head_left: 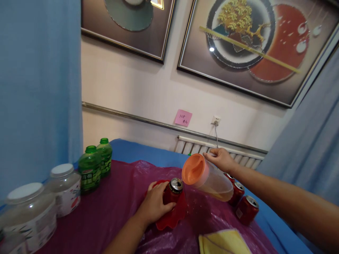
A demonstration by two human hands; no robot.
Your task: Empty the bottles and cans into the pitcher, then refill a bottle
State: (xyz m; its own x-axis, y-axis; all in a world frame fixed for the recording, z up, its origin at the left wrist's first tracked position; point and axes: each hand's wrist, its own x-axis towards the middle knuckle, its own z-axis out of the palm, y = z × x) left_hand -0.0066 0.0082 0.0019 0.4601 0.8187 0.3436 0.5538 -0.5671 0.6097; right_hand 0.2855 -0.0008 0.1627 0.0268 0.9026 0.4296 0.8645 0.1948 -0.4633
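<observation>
My left hand [155,203] is wrapped around a dark red drink can [172,192], its silver top facing up. Beneath the can lies a red piece with a wavy edge [167,224], partly covered by my hand. My right hand [221,159] grips a clear plastic pitcher [217,183] by its handle side. The pitcher is tipped to the left, its orange lid [192,170] close to the can's top. A little yellowish liquid rests along its lower side. Whether any liquid is flowing out, I cannot tell. Wet spots show on the purple sheet [119,197] below.
Several red cans [247,210] stand right of the pitcher. A folded yellow cloth [224,242] lies at the front. Two green bottles [90,169] and clear jars with white lids [65,192] line the left side. A radiator [245,160] is behind the table.
</observation>
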